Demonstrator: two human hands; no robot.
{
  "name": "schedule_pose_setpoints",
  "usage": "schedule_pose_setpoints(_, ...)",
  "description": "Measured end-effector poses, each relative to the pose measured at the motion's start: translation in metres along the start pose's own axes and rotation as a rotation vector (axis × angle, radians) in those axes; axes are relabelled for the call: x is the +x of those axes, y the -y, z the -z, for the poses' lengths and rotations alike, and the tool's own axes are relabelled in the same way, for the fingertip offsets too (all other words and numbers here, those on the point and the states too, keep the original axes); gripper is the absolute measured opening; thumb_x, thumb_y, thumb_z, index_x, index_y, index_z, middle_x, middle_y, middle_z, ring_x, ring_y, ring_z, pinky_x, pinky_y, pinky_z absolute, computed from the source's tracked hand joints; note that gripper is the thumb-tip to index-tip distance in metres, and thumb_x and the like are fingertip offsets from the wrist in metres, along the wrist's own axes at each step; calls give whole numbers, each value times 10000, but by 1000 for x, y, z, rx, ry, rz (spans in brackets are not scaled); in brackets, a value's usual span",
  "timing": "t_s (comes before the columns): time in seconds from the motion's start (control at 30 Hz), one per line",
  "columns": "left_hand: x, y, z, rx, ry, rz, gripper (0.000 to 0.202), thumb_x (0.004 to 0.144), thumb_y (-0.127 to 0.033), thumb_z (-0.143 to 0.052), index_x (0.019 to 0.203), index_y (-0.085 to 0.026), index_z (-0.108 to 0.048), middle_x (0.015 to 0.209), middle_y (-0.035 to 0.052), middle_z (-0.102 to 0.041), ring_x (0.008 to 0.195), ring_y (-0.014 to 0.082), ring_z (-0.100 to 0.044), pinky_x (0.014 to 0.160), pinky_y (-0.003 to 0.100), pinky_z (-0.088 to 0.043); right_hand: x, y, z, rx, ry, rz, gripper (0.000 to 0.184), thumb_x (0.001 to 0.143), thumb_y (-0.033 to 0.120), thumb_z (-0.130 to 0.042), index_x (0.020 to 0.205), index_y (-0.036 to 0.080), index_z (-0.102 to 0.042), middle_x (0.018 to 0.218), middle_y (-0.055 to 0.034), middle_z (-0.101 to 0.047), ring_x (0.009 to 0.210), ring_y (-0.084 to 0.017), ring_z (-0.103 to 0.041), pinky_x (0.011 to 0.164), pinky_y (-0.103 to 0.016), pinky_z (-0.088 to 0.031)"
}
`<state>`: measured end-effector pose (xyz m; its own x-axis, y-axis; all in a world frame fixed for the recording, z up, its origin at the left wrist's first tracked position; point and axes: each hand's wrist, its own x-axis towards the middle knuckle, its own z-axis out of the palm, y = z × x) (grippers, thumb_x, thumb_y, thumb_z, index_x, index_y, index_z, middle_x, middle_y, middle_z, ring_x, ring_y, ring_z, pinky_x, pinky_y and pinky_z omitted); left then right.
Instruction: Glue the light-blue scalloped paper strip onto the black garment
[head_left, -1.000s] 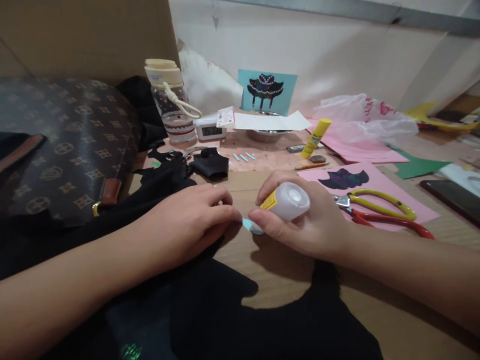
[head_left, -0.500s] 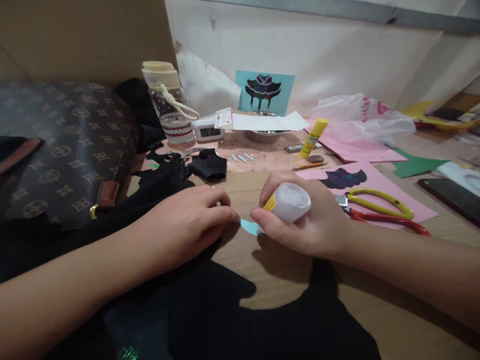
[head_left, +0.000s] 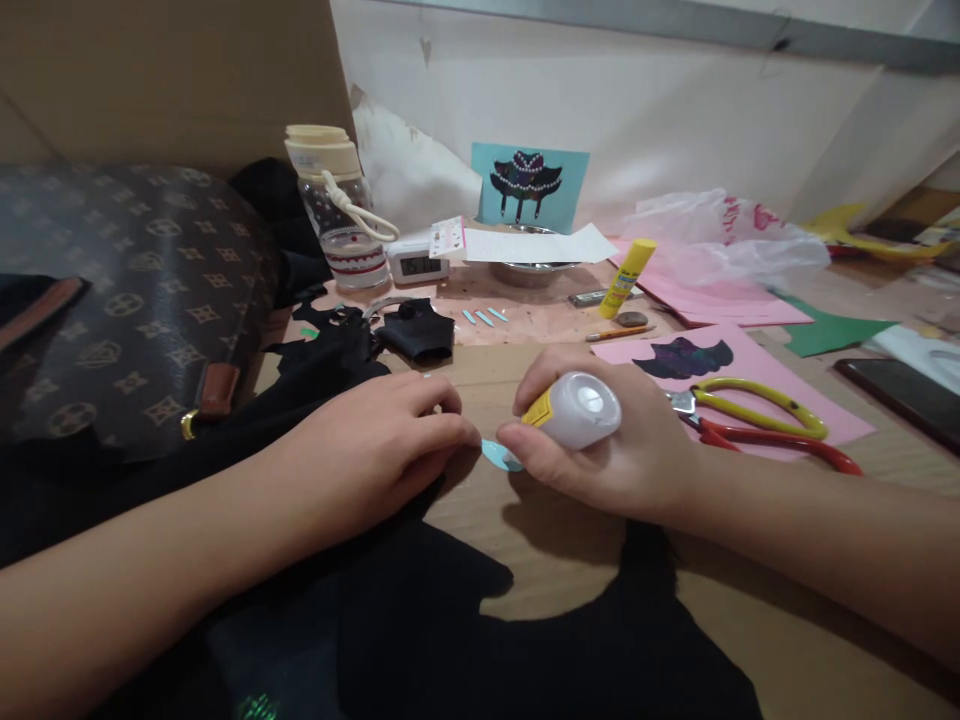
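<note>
My right hand [head_left: 600, 440] is wrapped round a clear glue bottle [head_left: 577, 410] with a yellow label, tipped so its nozzle points down and left. The nozzle is over a small light-blue paper piece [head_left: 495, 455] and seems to touch it. At the piece's left end, the fingertips of my left hand [head_left: 405, 440] are closed on it, holding it at the brown board. A wet shine shows on the paper. Black fabric [head_left: 555, 650] with a curved cut edge lies in front of both hands.
To the right, scissors [head_left: 757, 415] with yellow and red handles lie on pink paper [head_left: 832, 425]. Behind stand a glue stick [head_left: 628, 278], a bottle [head_left: 337, 210], a clock [head_left: 420, 265] and a blue card [head_left: 574, 180] with a beaded shape. A patterned bag [head_left: 135, 300] is left; a phone [head_left: 900, 400], right.
The glue bottle has tilted lower, and its nozzle has shifted slightly left over the blue paper piece. My left hand stays in place.
</note>
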<state>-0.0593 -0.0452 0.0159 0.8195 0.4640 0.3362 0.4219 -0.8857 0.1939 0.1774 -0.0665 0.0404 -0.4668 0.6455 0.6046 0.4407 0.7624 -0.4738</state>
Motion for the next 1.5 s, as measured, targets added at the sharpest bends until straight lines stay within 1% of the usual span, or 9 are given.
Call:
schedule_pose_setpoints(0.2,1,-2,2,9,2,-4,198,1011,-173,-505,990,-212,-697,989,61,-641,834,199,-581,712,332,-432,1,2,4,-18,13,-18,248,851,320,-704,703,216,-534,598,40,-580,545,-119,-514,569,-282,-395)
schedule_pose_setpoints(0.37,0,-2,3,1,20,10,182,1004,-165,-527,1012,-220,-701,990,52,-633,842,197,-577,724,338,-430,2,2,6,-39,9,-40,239,838,269,-689,676,221,-520,589,39,-569,532,-117,-493,553,-279,-387)
schedule_pose_setpoints(0.6,0,-2,2,-4,19,5,188,1005,-159,-518,1015,-224,-694,995,51,-630,840,197,-571,724,334,-427,1,-1,3,-12,4,-9,282,862,340,-699,691,223,-508,626,26,-606,553,-124,-526,565,-283,-395)
schedule_pose_setpoints(0.77,0,-1,2,2,16,-2,183,1004,-166,-521,1017,-219,-696,981,53,-631,835,201,-576,723,336,-434,2,2,4,-40,18,-48,250,836,273,-689,672,230,-506,567,48,-552,516,-117,-477,551,-288,-373)
schedule_pose_setpoints(0.83,1,-1,2,8,15,0,194,1004,-162,-513,1018,-219,-698,988,56,-634,837,201,-577,722,336,-435,2,3,5,-20,7,-42,257,836,270,-699,678,232,-499,581,46,-566,517,-117,-489,546,-284,-384)
schedule_pose_setpoints(0.97,1,-1,2,8,21,2,204,1007,-164,-498,995,-221,-694,991,50,-635,830,192,-576,715,329,-434,0,3,2,68,-24,-2,282,868,327,-716,713,226,-504,655,30,-614,559,-116,-558,560,-265,-427)
schedule_pose_setpoints(1.17,1,0,1,7,5,-1,220,1007,-171,-479,1019,-225,-692,973,50,-634,830,196,-577,709,326,-441,-6,1,-2,74,42,-131,270,844,430,-747,829,208,-595,705,28,-646,588,-120,-589,570,-259,-438)
schedule_pose_setpoints(1.37,0,-1,1,5,7,2,206,1016,-180,-486,1000,-217,-689,974,53,-633,824,192,-573,705,331,-430,-1,2,2,32,57,-80,282,845,375,-723,711,206,-541,607,42,-593,547,-108,-525,561,-264,-403)
schedule_pose_setpoints(1.5,0,-1,2,9,19,4,212,1012,-164,-490,981,-219,-692,985,52,-635,822,181,-574,709,326,-427,1,3,3,15,54,-81,281,836,358,-715,689,219,-519,590,43,-599,534,-112,-514,540,-265,-398)
